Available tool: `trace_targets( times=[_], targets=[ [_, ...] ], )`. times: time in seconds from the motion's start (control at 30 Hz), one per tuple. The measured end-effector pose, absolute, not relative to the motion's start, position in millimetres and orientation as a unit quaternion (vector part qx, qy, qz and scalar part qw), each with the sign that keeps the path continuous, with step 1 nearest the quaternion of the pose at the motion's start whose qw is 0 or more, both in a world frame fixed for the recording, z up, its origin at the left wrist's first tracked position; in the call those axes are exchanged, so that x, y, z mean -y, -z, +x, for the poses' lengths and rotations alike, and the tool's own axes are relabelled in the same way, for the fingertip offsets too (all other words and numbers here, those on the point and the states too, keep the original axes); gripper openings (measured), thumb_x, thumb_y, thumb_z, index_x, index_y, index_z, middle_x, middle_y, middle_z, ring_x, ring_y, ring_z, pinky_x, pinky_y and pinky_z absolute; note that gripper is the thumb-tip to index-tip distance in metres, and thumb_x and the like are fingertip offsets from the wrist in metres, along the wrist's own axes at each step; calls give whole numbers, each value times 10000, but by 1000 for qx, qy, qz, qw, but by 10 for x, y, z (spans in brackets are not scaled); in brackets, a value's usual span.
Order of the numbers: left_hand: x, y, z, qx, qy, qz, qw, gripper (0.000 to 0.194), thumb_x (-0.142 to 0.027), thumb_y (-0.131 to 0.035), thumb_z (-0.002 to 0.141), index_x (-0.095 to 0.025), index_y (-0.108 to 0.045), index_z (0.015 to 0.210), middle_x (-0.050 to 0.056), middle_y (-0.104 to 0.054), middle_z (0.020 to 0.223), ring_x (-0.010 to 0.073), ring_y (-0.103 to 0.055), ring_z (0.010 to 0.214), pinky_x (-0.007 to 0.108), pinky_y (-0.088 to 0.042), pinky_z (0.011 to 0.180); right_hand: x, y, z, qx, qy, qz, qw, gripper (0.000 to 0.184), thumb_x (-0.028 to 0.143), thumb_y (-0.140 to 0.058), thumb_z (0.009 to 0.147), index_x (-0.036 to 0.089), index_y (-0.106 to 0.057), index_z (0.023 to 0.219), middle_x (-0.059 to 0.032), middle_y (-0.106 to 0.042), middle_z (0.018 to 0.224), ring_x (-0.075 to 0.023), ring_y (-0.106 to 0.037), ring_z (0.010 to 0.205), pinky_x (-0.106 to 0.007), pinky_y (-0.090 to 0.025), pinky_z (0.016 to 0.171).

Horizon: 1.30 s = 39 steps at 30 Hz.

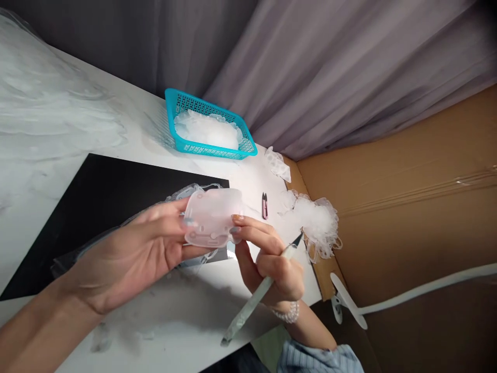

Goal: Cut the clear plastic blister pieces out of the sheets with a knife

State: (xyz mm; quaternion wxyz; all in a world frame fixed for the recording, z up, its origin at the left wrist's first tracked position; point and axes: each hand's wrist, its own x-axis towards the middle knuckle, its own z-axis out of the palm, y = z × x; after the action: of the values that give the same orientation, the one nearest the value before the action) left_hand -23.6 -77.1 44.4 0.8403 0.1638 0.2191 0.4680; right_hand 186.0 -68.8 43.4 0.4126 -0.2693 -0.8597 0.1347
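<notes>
My left hand (143, 243) grips a translucent, whitish molded piece (213, 215) by its left edge, above a black mat. The piece has rounded corners and small slots along its lower side. My right hand (272, 264) pinches the right edge of the same piece between thumb and fingertips. Tucked in the right hand is also a craft knife (252, 305) with a pale wrapped handle, its blade pointing up and right, away from the piece. Behind my hands lie more clear pieces in thin plastic, partly hidden.
A blue basket (215, 152) with several translucent pieces stands at the back. Small pink thread snips (264, 206) lie right of the mat (128, 189). Frilly white scraps (318, 220) pile at the right table edge, beside cardboard (407, 171) and a white clamp (348, 300).
</notes>
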Motion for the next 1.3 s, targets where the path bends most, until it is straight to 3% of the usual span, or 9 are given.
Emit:
trace_targets(
  times=[0.13, 0.4, 0.57, 0.7, 0.8, 0.93, 1.07, 1.2, 1.3],
  targets=[
    [819, -435, -285, -279, -459, 226, 813, 632, -211, -819, 739, -380, -657, 1326, 41, -730, 1283, 263, -710, 1125, 293, -607, 877, 688, -447, 1879, 850, -56, -202, 483, 505, -132, -630, 749, 259, -311, 730, -17, -732, 1140, -194, -727, 1106, -366, -685, 865],
    [821, -427, -303, -281, -454, 243, 810, 650, -273, -816, 748, -396, -634, 1360, 68, -750, 1248, 236, -740, 1052, 204, -601, 782, 699, -462, 1913, 859, -54, -200, 468, 472, -102, -651, 770, 256, -345, 730, -54, -738, 1124, -210, -729, 1106, -347, -681, 856],
    [818, -428, -277, -263, -454, 215, 824, 708, -216, -817, 741, -373, -600, 1397, 79, -738, 1267, 261, -724, 1091, 261, -614, 839, 726, -446, 1925, 863, -54, -207, 458, 449, -94, -640, 779, 256, -362, 741, -41, -750, 1108, -217, -738, 1079, -349, -681, 807],
    [730, -305, -293, -313, -506, 105, 797, 592, -345, -692, 853, -286, -562, 1428, 133, -695, 1333, 323, -711, 1134, 405, -629, 898, 586, -439, 1879, 830, -9, -323, 454, 398, -9, -666, 822, 249, -377, 729, -29, -773, 970, -180, -754, 781, -311, -645, 647],
    [602, -179, -369, -379, -562, 37, 734, 470, -326, -539, 930, -195, -587, 1379, 187, -666, 1361, 338, -711, 1139, 451, -635, 903, 187, -490, 1830, 757, -141, -444, 457, 375, 159, -671, 888, 239, -349, 711, -30, -740, 858, -142, -691, 615, -254, -561, 498],
    [508, -176, -510, -393, -616, 50, 682, 402, -249, -523, 928, -163, -614, 1311, 203, -665, 1355, 327, -706, 1152, 463, -638, 910, -670, -621, 1599, 635, -342, -464, 514, 421, 272, -727, 805, 245, -317, 714, 5, -666, 796, -125, -644, 619, -250, -559, 508],
    [598, -318, -600, -410, -642, 69, 645, 362, -244, -539, 895, -166, -646, 1233, 180, -705, 1290, 308, -700, 1161, 425, -649, 862, -1516, -603, 1094, 593, -372, -467, 540, 389, 267, -675, 794, 258, -292, 731, 49, -585, 740, -96, -604, 601, -275, -605, 623],
    [892, -394, -645, -464, -641, 179, 584, 364, -389, -539, 910, -249, -645, 1230, 104, -725, 1262, 308, -676, 1187, 439, -623, 883, -1986, -472, 619, 584, -410, -493, 498, 252, 312, -600, 866, 255, -369, 782, 48, -506, 710, -117, -644, 668, -296, -615, 695],
    [1201, -278, -626, -564, -587, 341, 470, 384, -506, -496, 941, -308, -641, 1235, 72, -696, 1321, 311, -661, 1200, 482, -577, 958, -1999, -430, 588, 579, -430, -511, 468, 206, 387, -535, 921, 237, -411, 854, 22, -539, 738, -140, -657, 724, -309, -617, 691]
  ],
)
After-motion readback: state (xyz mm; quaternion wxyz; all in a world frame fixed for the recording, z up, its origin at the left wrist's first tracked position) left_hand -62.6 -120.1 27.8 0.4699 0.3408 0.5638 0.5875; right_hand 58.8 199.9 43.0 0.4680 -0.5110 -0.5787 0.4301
